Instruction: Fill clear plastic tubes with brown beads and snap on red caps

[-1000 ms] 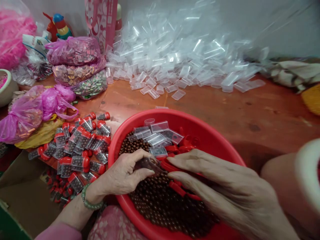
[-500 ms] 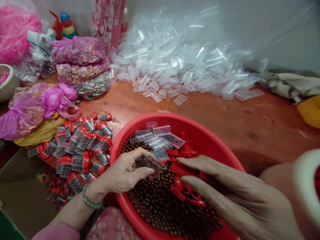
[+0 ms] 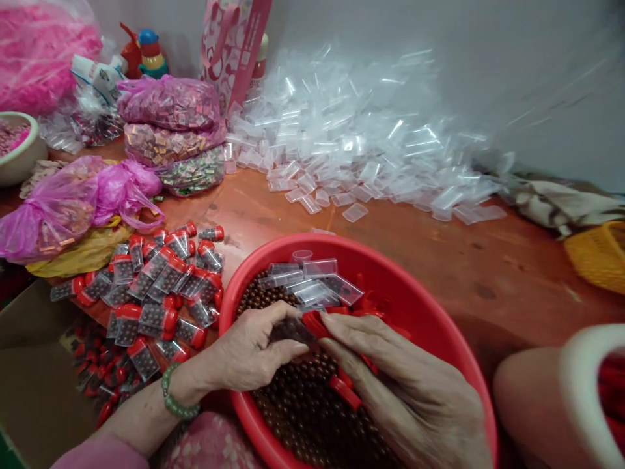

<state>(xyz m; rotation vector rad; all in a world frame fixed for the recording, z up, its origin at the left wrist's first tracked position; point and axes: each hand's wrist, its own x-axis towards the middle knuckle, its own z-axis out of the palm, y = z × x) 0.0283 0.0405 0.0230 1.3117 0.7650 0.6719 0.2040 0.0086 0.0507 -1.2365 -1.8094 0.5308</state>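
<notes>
Over the red basin [image 3: 390, 260], my left hand [image 3: 254, 342] is closed around a clear plastic container [image 3: 291, 331] with dark beads in it. My right hand [image 3: 390, 371] pinches a red cap [image 3: 315, 322] against the container's open end. Whether the cap is fully seated I cannot tell, as fingers cover part of it. Brown beads [image 3: 312, 410] fill the lower part of the basin. Several empty clear containers [image 3: 319, 280] lie on the beads at the back. More red caps [image 3: 344, 391] lie partly under my right hand.
Filled, red-capped containers [image 3: 161, 280] are heaped left of the basin, some in a cardboard box [image 3: 39, 365]. A big pile of clear containers [image 3: 361, 150] lies along the wall. Pink bags [image 3: 170, 111] stand back left. A white-rimmed tub [image 3: 576, 384] is at right, near a yellow basket [image 3: 598, 257].
My right hand has moved left from the caps in the basin, bringing a red cap to the container in my left hand. The view has shifted slightly.
</notes>
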